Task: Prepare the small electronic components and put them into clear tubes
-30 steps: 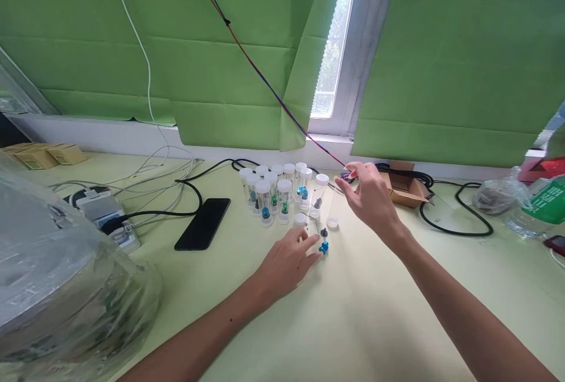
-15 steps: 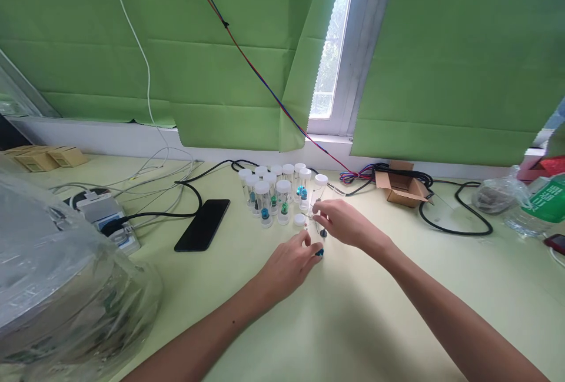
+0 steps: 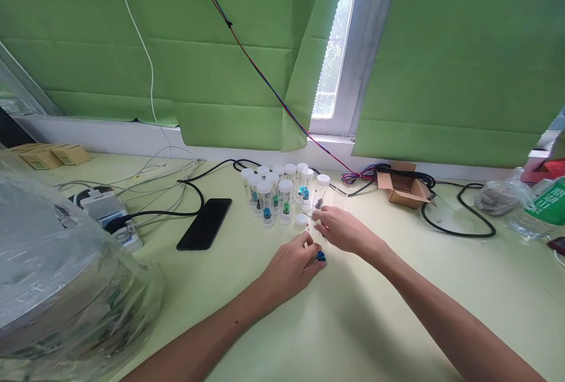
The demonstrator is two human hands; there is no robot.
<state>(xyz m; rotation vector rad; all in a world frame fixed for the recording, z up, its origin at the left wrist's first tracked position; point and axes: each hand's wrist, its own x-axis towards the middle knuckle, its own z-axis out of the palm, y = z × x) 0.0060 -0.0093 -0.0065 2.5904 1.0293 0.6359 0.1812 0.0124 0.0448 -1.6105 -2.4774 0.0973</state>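
In the head view my left hand (image 3: 293, 265) rests low over the table with thumb and index finger closed at a small blue piece (image 3: 321, 256). Just above and to the right, my right hand (image 3: 346, 230) has its fingertips pinched together; a thin thing seems to stick out at them, too small to name. Past those fingers stands a clear tube with a white cap (image 3: 323, 180) and a dark piece inside. A loose white cap (image 3: 301, 220) lies left of it. Several more clear capped tubes (image 3: 266, 196), holding blue or green pieces, stand grouped behind my left hand.
A black phone (image 3: 204, 224) lies left of the tubes, near a power strip (image 3: 108, 214) with cables. Plastic-wrapped bulk (image 3: 75, 288) fills the near left. An opened cardboard box (image 3: 404, 188), black cable (image 3: 459, 232) and a green-labelled bottle (image 3: 547, 202) are at right.
My right hand has come slightly down toward the table, now covering the dark piece that stood below it. More of the blue piece shows at my left fingertips. The view has shifted slightly.
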